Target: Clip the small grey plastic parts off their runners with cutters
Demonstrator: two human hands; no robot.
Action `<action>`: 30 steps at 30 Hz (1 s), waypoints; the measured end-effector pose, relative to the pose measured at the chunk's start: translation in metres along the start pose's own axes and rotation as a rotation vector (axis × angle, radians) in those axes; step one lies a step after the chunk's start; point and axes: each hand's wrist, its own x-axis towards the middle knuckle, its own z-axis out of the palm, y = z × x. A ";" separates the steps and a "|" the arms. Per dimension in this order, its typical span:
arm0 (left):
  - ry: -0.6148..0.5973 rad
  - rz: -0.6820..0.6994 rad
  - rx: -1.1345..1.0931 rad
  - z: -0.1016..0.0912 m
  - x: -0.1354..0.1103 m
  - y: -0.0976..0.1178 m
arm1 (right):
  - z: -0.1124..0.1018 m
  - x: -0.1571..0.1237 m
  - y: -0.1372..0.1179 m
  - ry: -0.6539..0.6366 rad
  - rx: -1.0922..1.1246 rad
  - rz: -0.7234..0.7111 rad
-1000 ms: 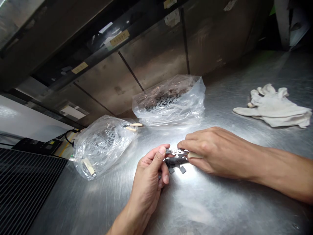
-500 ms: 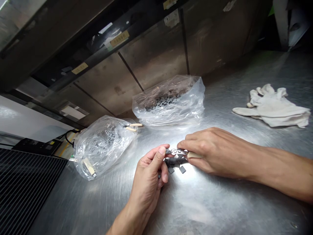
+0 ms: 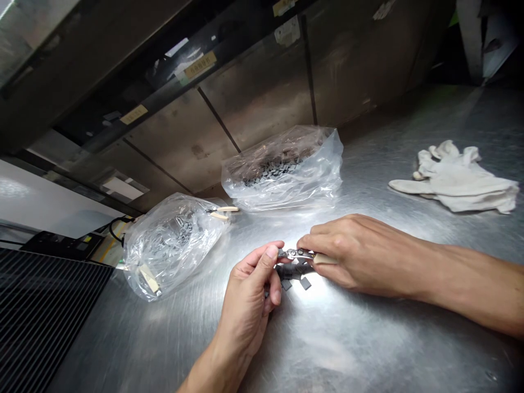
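**Barely a shift since the last look**

Since the earlier frame almost nothing has moved: the view has tipped a touch, so the crumpled white cotton gloves (image 3: 454,177) sit slightly further left, while the person's right hand (image 3: 360,256) has sunk only a little. That hand is closed around the cream-handled steel pliers (image 3: 301,254), their nose pointing at 9 o'clock towards the person's left hand (image 3: 249,297). The two hands are close together but apart, with only the pliers' nose between them.

The left thumb and fingers are pinched together on a dark grey moulded strip (image 3: 292,270), which lies right under the pliers' nose. Whether the tips are clamped on it, I cannot tell. Two small dark grey rectangular tiles (image 3: 305,283) hang just below it, apparently still joined.

Around the hands, on the brushed steel table (image 3: 368,338), a clear plastic bag of dark grey tiles (image 3: 282,169) lies at 12 o'clock and another (image 3: 172,245) at 9 o'clock. A second pair of cream-handled pliers (image 3: 221,212) rests against the top of the 9 o'clock bag, at about 10 o'clock from the hands. The gloves lie well apart at 2 o'clock, and a black ribbed mat (image 3: 41,322) sits at 8 o'clock.
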 end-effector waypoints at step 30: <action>0.029 0.019 -0.171 -0.004 0.010 0.002 | 0.006 0.007 0.009 -0.083 0.305 0.101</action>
